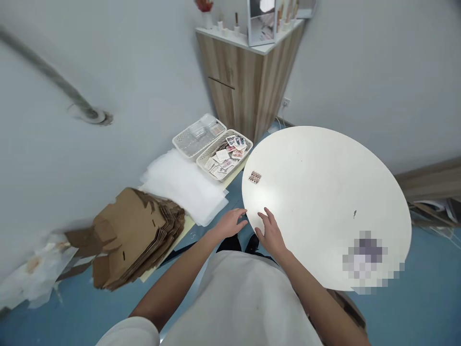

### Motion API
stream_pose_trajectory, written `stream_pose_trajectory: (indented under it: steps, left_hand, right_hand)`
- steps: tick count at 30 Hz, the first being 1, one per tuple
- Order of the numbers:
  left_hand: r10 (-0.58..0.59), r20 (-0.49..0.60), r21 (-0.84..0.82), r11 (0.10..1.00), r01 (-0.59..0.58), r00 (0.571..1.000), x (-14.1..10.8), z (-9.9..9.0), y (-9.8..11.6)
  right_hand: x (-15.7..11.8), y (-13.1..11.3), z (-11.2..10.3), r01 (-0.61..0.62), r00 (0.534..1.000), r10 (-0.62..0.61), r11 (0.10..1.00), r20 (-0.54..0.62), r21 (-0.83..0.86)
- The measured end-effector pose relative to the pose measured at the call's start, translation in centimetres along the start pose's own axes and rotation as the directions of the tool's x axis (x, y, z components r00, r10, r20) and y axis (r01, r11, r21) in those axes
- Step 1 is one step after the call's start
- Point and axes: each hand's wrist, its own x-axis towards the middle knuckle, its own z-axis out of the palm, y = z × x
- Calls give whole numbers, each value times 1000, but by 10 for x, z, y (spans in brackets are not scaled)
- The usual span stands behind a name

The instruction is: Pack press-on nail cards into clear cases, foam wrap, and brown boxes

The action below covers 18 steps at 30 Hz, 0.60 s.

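My left hand (pixel 232 223) hovers by the left edge of the round white table (pixel 324 182), fingers apart and nothing in them. Over the same edge, a little to the right, is my right hand (pixel 270 233); its fingers are spread and it holds nothing. Beyond both hands, a small sheet of brown-and-white patterned pieces (pixel 255 177) lies flat on the table near its left rim. It is too small to tell its exact kind. Neither hand touches it.
Left of the table, a low bench carries stacked flattened cardboard boxes (pixel 133 235), white foam sheets (pixel 183 185), a basket of printed cards (pixel 225 156) and a basket of clear packets (pixel 198 134). A wooden cabinet (pixel 245 79) stands in the corner. A blurred patch covers the table's lower right.
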Motion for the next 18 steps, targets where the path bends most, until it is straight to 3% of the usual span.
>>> stream_pose_trajectory:
  steps: [7,13,18]
  left_hand:
    - [-60,-126,4,998,61,990,-50,-20,-17]
    - [-39,-283,102,992,70,958,-80,-63,-45]
    - [-74,-288,130,985,116,955,-95,-97,-69]
  right_hand:
    - [17,-33,15,136,988,-136,991,69,6]
    - [52,-79,27,324,918,-305,946,255,-32]
    - [77,-114,36,418,887,-365,895,282,-157]
